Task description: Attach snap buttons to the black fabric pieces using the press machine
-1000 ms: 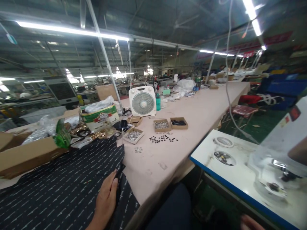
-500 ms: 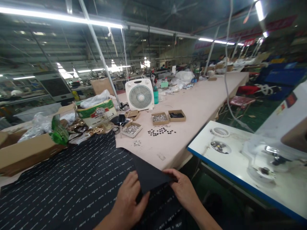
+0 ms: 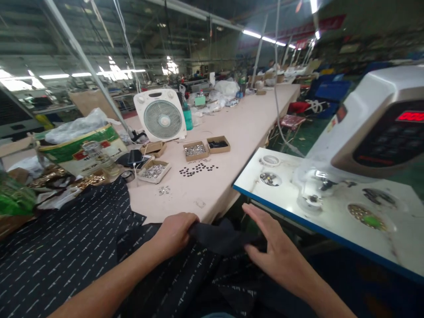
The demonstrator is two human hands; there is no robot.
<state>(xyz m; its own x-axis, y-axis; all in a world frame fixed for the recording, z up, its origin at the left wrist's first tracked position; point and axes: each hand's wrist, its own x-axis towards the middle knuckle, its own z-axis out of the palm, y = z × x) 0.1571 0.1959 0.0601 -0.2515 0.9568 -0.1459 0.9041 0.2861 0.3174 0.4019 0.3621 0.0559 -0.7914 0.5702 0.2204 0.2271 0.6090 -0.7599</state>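
Observation:
A dark fabric with rows of pale printed lettering lies over the near left of the table and hangs down in front of me. My left hand is closed on its folded edge at the table's front corner. Plain dark cloth stretches from that grip toward my right hand, whose thumb and fingers are spread apart beside the cloth. Small black round pieces lie scattered on the table beyond, near a small pile of silvery metal pieces.
A white snap machine with a red display stands at right on a blue-edged white table. Small boxes of metal parts and black parts sit before a box fan. Cartons and plastic bags crowd the left.
My view has turned right, toward the machine. My left hand has taken the fabric's edge, and the right hand has let go and opened. The raised corner of cloth has dropped.

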